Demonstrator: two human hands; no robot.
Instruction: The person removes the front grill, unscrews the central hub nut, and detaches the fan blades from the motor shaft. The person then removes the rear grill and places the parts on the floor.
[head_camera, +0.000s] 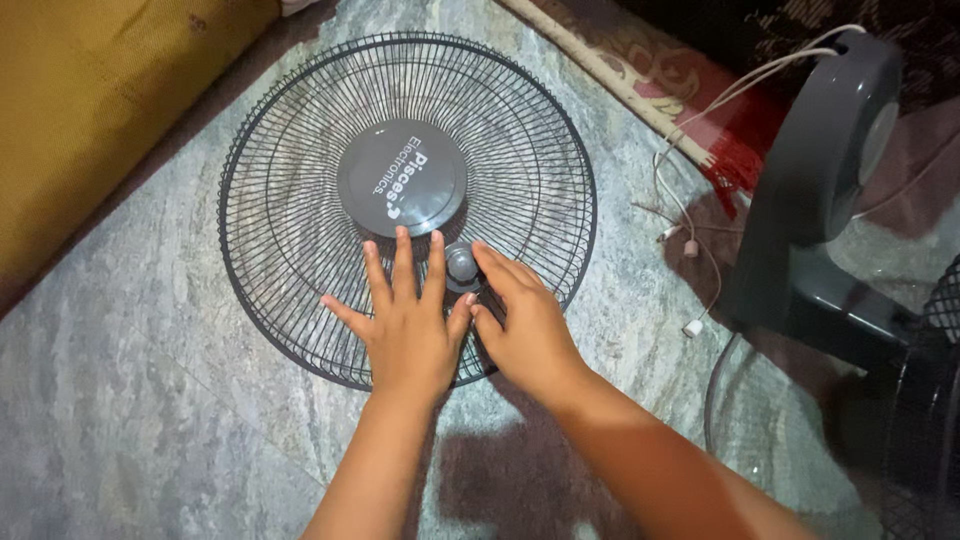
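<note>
The round black wire fan guard (300, 190) lies on the grey stone floor (120, 400); the dark grey plastic fan body (815, 180) stands right of it, both hands resting on the guard's near edge.

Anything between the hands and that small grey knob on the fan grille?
Nothing visible. The right hand has fingers at the small round grey knob on the black wire fan grille; the left hand lies flat on the wires beside it.

Your left hand (408, 325) lies flat, palm down, fingers (403, 262) spread; your right hand (528, 325) angles inward beside it, fingers loosely curled.
</note>
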